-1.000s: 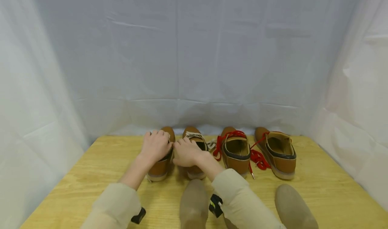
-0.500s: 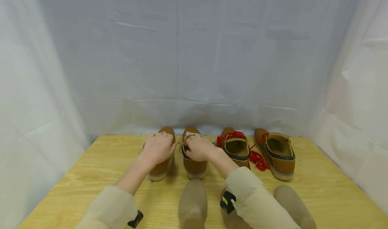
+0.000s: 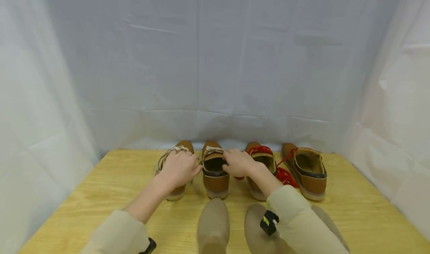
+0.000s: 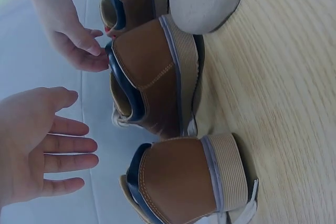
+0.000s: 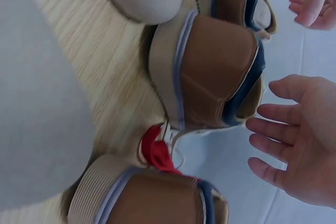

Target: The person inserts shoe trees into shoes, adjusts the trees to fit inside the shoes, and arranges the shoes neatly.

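My left hand (image 3: pixel 181 168) hovers over the leftmost brown shoe (image 3: pixel 176 192), which has cream laces and hides partly beneath it. Its fingers are extended and hold nothing in the left wrist view, with the palm (image 4: pixel 21 145) apart from that shoe's heel (image 4: pixel 178 179). Beside it stands a second brown cream-laced shoe (image 3: pixel 216 185), its dark-collared opening visible. At that shoe's right side is my right hand (image 3: pixel 239 162), partly covering a red-laced brown shoe (image 3: pixel 256 191). Its fingers are loosely bent and grip nothing in the right wrist view, close to the second shoe's collar (image 5: pixel 247 90).
Another red-laced brown shoe (image 3: pixel 314 185) stands at the right, with red lace (image 3: pixel 285 177) loose beside it. Several beige shoe toes (image 3: pixel 213 224) lie nearer on the wooden surface (image 3: pixel 87 194). White sheeting (image 3: pixel 215 78) hangs behind and at both sides.
My right hand has moved right, off the second shoe, uncovering its opening and laces. My left hand has shifted slightly right and nearer, showing more of the leftmost shoe's laces. The shoes stay in place.
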Demonstrator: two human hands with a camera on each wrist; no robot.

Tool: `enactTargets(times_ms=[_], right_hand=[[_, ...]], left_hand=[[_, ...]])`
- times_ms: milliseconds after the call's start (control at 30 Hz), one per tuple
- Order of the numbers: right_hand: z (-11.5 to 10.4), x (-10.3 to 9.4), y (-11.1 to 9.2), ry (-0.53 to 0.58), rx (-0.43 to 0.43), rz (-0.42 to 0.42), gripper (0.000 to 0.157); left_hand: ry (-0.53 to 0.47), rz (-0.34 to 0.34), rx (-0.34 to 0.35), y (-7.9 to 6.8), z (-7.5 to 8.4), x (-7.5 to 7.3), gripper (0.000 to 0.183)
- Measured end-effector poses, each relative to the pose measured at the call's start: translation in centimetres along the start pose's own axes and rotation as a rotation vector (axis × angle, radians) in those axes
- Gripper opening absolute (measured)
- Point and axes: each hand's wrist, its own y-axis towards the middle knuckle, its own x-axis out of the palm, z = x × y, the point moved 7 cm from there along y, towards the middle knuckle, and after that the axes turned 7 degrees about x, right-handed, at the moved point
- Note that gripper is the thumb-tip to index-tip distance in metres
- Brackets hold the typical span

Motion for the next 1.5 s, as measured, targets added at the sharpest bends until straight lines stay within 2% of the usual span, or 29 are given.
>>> enactTargets(times_ms=[133,267,433,567,667,800,900,1000,1267,1500], right_hand=[[1.1,0.2,-0.3,0.0,0.03,-0.009,0.032],[1.8,0.6,-0.6,-0.003,0.055,-0.033,0.048],[1.8,0.9,-0.8,0.002,0.019,-0.045,0.06],[1.7,1.0,-0.8,-0.011,-0.003,-0.044,0.064],[1.5,1.2,-0.7,-0.021,-0.001,-0.053,0.064],[1.3,1.4,-0.6,-0.037,0.015,-0.073,0.067],[1.1,1.2,-0.5,-0.053,0.026,-0.077,0.069],[0.9,1.1,-0.4,-0.067,0.033,-0.081,0.069],[0.4,1.2,-0.5,-0.096,0.033,-0.105,0.068],[0.2,1.1,-0.3,-0.14,0.044,-0.133,0.073]], left_hand=[[-0.027,0.039,0.026,-0.2,0.8,-0.4,0.027],[-0.016,0.067,0.082,-0.8,2.0,-0.8,0.03],[-0.008,0.019,0.152,-1.7,4.0,-1.2,0.031],[-0.028,0.009,0.218,-2.5,5.6,-1.9,0.033],[-0.07,-0.026,0.272,-3.0,6.5,-1.9,0.034],[-0.18,-0.083,0.333,-3.7,7.4,-1.5,0.034],[-0.234,-0.089,0.374,-4.2,8.1,-1.2,0.037],[-0.243,-0.084,0.403,-4.5,8.6,-0.9,0.042],[-0.221,-0.125,0.398,-5.9,10.3,0.4,0.055],[-0.307,-0.145,0.337,-6.9,11.4,1.3,0.062]])
